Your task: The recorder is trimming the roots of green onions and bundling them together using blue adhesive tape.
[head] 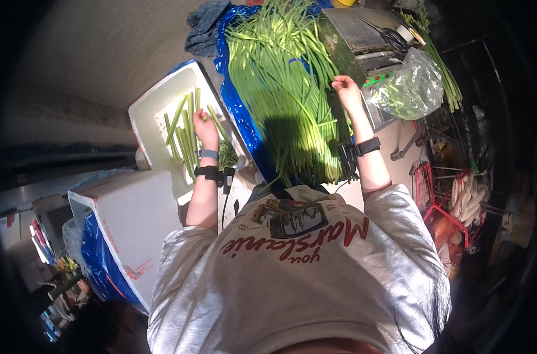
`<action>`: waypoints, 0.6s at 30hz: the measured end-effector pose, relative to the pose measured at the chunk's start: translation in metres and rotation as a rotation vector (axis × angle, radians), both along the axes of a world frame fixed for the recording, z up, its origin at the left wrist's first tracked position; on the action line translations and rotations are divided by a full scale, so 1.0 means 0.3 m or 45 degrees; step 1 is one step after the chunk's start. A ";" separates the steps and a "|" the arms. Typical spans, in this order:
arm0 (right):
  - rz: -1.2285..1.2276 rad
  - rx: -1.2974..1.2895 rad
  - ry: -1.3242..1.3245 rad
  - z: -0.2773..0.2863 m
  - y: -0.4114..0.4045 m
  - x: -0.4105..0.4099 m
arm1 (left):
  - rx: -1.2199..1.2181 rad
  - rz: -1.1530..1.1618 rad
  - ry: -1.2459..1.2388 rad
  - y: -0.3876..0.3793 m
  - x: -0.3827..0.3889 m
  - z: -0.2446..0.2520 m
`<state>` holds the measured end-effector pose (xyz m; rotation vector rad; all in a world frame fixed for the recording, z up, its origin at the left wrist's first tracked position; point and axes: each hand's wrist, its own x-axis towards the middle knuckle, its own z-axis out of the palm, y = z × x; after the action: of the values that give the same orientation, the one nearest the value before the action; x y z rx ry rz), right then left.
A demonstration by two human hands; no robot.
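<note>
My left hand (205,126) is over a white foam box (151,99) at the left, its fingers curled at thick green stalks (185,132) that lie in the box; whether it grips one I cannot tell. A large heap of garlic scapes (286,97) fills a blue plastic-lined container (246,115) in front of me. At the heap's right edge is my right hand (347,88), fingers bent and close together; whether a scape is between them is unclear. Small dark green pieces (227,154) lie in the near corner of the foam box.
To the right, a clear plastic bag (412,88) with cut green pieces sits by a metal scale (374,77). Black scissors (390,37) and more long stalks (445,71) are beyond it. Another foam box (138,221) stands at left, a dark cloth (204,28) at top, red baskets (427,186) at right.
</note>
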<state>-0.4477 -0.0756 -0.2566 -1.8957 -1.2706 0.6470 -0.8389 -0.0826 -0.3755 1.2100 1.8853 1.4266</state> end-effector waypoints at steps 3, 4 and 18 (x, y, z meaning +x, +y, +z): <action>0.187 -0.001 -0.116 0.010 0.079 -0.071 | 0.213 -0.494 0.088 0.121 0.306 0.296; 0.208 0.003 -0.093 -0.007 0.127 -0.091 | 0.289 -0.720 0.259 0.145 0.424 0.371; 0.154 -0.728 -0.478 -0.111 0.575 -0.140 | -0.100 -1.132 1.244 0.336 0.739 0.211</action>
<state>-0.4898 0.0970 -0.2900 -2.5103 -1.5601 0.8055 -0.6172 0.0181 -0.3123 2.5329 1.4386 0.2542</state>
